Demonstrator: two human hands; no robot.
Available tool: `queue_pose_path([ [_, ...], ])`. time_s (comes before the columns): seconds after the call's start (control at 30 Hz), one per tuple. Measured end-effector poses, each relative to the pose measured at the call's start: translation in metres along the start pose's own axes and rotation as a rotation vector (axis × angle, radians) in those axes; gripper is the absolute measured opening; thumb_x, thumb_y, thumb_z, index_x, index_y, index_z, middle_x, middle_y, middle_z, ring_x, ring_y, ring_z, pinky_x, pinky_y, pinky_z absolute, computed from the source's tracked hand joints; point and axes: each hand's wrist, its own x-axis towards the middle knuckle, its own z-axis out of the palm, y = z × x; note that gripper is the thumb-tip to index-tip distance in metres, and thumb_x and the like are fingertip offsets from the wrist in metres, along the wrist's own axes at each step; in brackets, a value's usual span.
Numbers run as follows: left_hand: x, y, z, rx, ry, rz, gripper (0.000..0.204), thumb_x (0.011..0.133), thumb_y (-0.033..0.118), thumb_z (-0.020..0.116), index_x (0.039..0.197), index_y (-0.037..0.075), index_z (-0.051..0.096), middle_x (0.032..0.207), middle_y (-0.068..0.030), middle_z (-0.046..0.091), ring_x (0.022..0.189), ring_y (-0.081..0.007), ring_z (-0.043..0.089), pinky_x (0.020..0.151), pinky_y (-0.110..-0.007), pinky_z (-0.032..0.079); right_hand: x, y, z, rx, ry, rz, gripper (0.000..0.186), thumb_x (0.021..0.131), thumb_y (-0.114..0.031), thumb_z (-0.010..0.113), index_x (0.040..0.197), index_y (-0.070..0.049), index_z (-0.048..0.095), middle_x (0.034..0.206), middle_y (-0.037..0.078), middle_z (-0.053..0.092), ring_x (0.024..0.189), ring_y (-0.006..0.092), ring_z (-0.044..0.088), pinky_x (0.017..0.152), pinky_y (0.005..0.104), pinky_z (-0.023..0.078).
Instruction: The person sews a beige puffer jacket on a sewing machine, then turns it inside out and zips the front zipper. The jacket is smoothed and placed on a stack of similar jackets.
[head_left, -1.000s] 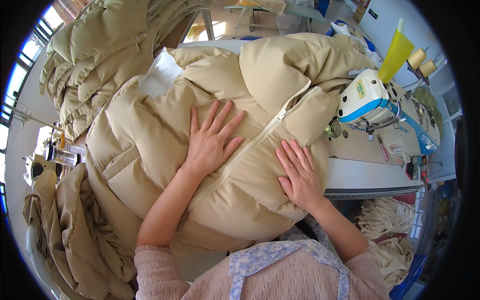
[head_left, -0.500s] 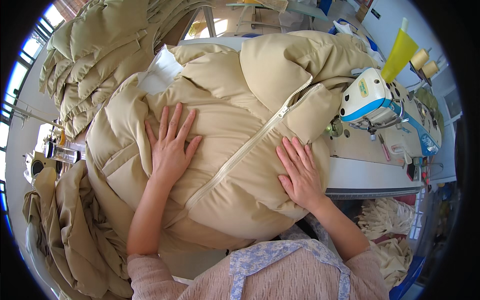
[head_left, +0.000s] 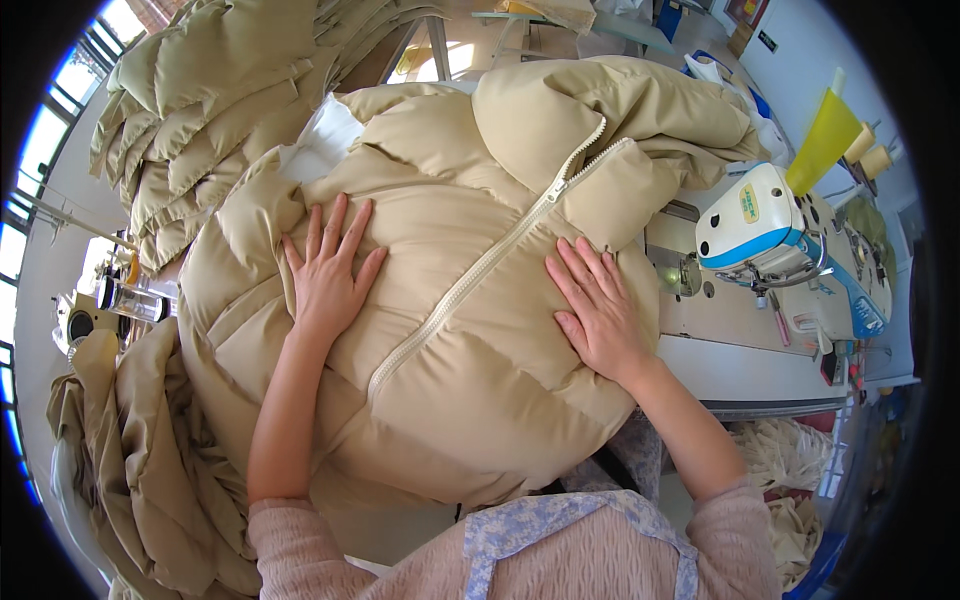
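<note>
A puffy beige padded jacket [head_left: 430, 220] lies spread over the work table in front of me. Its pale zipper [head_left: 455, 297] runs diagonally across the front, closed along most of its length and parted at the collar end beyond the slider. My left hand [head_left: 330, 272] rests flat on the jacket left of the zipper, fingers spread. To the zipper's right, my right hand [head_left: 600, 312] also lies flat on the fabric, fingers outstretched and holding nothing. A white patch of material [head_left: 325, 140] shows at the jacket's far left edge.
A white and blue sewing machine [head_left: 765, 225] stands at the right, with a yellow cone [head_left: 825, 145] on top and thread spools [head_left: 872, 158] behind. Stacked beige padded pieces [head_left: 200, 90] are at far left, more beige fabric [head_left: 140, 450] at near left. Cloth scraps [head_left: 785, 455] lie below the table at right.
Both hands have shifted slightly on the jacket, the right one a little farther from me. The jacket's right side has moved leftward, away from the sewing machine. The view has shifted a little.
</note>
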Motion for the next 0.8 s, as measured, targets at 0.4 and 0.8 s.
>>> queue_pose_path([
  [0.4,0.094,0.034,-0.013,-0.355,0.15,0.397,0.047,0.102,0.021,0.053,0.148,0.019,0.048,0.153,-0.0009,0.047,0.147,-0.0257,0.035,0.123,-0.053,0.017,0.061,-0.021,-0.016,-0.061,0.097,-0.047,0.057,0.094,-0.037,0.061,0.147,-0.018,0.05,0.157,0.01,0.039,0.146,0.0356,0.031,0.116,0.0637,0.024],
  [0.8,0.136,0.055,0.045,-0.264,-0.057,0.433,0.052,0.105,0.042,0.043,0.156,0.035,0.034,0.165,0.0028,0.026,0.152,-0.0206,0.022,0.124,-0.053,0.007,0.032,-0.036,0.016,0.013,-0.088,-0.021,0.072,0.088,-0.044,0.068,0.152,-0.023,0.043,0.163,0.008,0.027,0.149,0.0399,0.023,0.112,0.0711,0.022],
])
